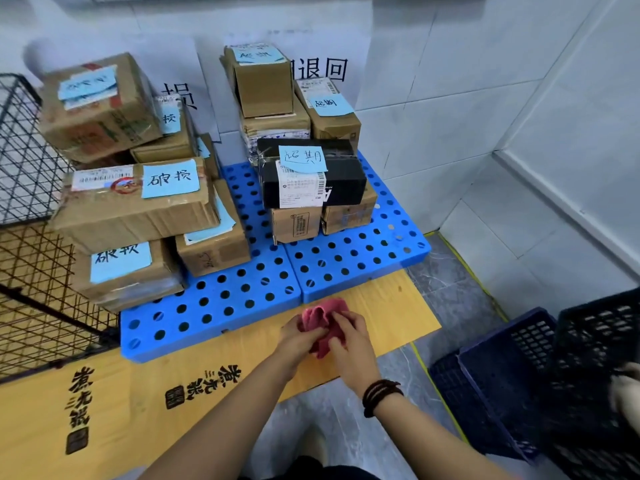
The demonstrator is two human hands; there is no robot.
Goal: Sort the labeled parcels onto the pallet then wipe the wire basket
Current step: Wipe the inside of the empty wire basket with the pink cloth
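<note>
Labeled parcels [135,209]: stacked in two groups on blue pallet [242,299], just beyond both hands | wire basket [27,161]: well apart, to the left of left hand [299,339] | left hand, right hand [353,355]: fingers curled, both gripping pink cloth [322,315] between them.

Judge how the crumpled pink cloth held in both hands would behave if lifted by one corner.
The crumpled pink cloth is probably floppy: it bunches in folds between the left hand and right hand. It likely weighs little, since fingers alone pinch it. It seems unlikely to slip; its surface looks matte, like soft fabric.
</note>
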